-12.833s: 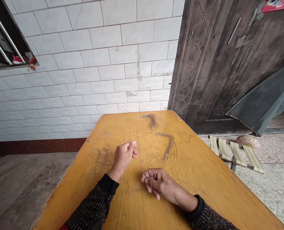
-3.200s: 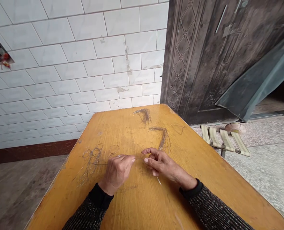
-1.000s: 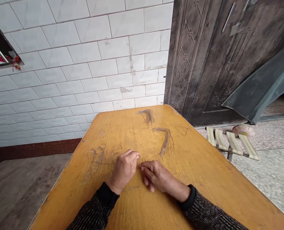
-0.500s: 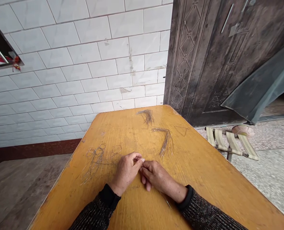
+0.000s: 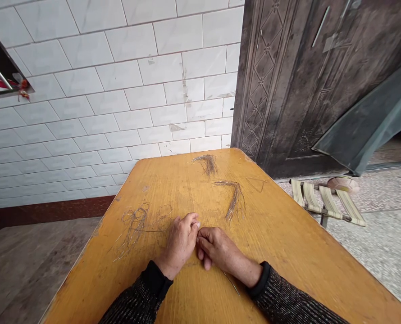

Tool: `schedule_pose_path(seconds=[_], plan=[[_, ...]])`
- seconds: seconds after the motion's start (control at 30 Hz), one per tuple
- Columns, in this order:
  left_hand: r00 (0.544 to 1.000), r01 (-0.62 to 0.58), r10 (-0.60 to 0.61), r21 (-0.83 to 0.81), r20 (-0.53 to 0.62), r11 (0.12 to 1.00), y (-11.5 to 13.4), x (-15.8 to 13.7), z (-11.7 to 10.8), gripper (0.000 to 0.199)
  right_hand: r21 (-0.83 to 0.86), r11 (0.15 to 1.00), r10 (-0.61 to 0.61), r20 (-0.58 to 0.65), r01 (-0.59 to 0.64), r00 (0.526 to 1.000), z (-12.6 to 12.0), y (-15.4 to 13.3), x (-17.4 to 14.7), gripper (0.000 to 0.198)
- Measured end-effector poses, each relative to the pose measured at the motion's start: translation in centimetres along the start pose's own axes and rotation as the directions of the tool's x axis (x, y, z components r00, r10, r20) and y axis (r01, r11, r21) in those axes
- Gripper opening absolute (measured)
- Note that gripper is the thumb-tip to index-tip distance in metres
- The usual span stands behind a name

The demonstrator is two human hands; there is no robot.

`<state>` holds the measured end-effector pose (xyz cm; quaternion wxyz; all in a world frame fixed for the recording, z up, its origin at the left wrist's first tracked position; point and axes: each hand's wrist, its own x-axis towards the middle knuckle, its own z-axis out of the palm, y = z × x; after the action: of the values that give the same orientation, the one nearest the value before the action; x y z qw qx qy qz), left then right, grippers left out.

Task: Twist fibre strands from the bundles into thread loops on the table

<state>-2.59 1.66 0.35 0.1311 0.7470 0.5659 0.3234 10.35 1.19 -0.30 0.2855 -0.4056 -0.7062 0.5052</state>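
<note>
Over the middle of the wooden table (image 5: 187,292), my left hand (image 5: 183,238) and my right hand (image 5: 219,247) meet with their fingertips pinched close together. A thin wire (image 5: 232,284) comes out from under my right hand toward its cuff; the rest of it is hidden by the fingers. Both hands appear closed on this wire. Left of my left hand lies a loose tangle of looped wires (image 5: 134,225). Beyond my right hand is a bundle of bent wires (image 5: 234,198), and a second bent bundle (image 5: 209,164) lies near the far edge.
A single wire bent into a triangle (image 5: 255,183) lies near the table's right edge. The far end stands near a white tiled wall (image 5: 136,67). On the right are a dark carved door (image 5: 288,90) and a strap-seat folding stool (image 5: 325,200).
My left hand has turned slightly and shifted a little left. My right hand has moved slightly left too, still pinching. The wire bundles stay where they were.
</note>
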Motion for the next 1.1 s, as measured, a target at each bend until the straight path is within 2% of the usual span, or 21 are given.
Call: schedule_pose_path(seconds=[0.2, 0.37, 0.53, 0.63, 0.77, 0.87, 0.97, 1.1], plan=[[0.998, 0.015, -0.014, -0.027, 0.056, 1.0, -0.2, -0.1, 0.2, 0.032, -0.021, 1.0, 0.007, 0.009, -0.007, 1.0, 0.0, -0.6, -0.2, 0.026], [0.999, -0.021, 0.021, -0.008, 0.036, 1.0, -0.1, -0.1, -0.2, 0.03, 0.007, 1.0, 0.006, 0.002, -0.006, 1.0, 0.1, -0.2, -0.2, 0.026], [0.997, 0.064, -0.053, -0.212, 0.055, 0.975, -0.4, 0.6, -1.5, 0.038, 0.192, 0.979, 0.087, -0.075, -0.071, 0.993, -0.1, 0.7, 0.5, 0.023], [0.994, 0.09, -0.067, -0.279, 0.089, 0.956, -0.8, 0.8, -1.8, 0.039, 0.305, 0.947, 0.127, -0.067, -0.101, 0.99, -0.2, 0.7, 0.7, 0.026], [0.997, -0.035, 0.051, -0.237, 0.059, 0.971, -0.8, 0.7, -1.7, 0.029, 0.361, 0.928, 0.117, -0.043, -0.094, 0.992, -0.3, 0.2, 0.5, 0.031], [0.984, -0.177, 0.179, -0.103, 0.011, 0.979, -0.8, 0.7, -2.0, 0.027, 0.372, 0.921, 0.128, -0.012, -0.115, 0.992, -0.4, -0.1, 0.1, 0.03], [0.955, -0.294, 0.291, 0.071, 0.054, 0.953, -0.9, 0.7, -2.5, 0.03, 0.338, 0.931, 0.121, 0.076, -0.14, 0.99, -0.6, -0.2, -0.3, 0.028], [0.934, -0.353, 0.335, 0.193, 0.122, 0.915, -1.0, 0.7, -3.1, 0.032, 0.314, 0.934, 0.132, 0.133, -0.168, 0.982, -0.8, -0.2, -0.4, 0.028]])
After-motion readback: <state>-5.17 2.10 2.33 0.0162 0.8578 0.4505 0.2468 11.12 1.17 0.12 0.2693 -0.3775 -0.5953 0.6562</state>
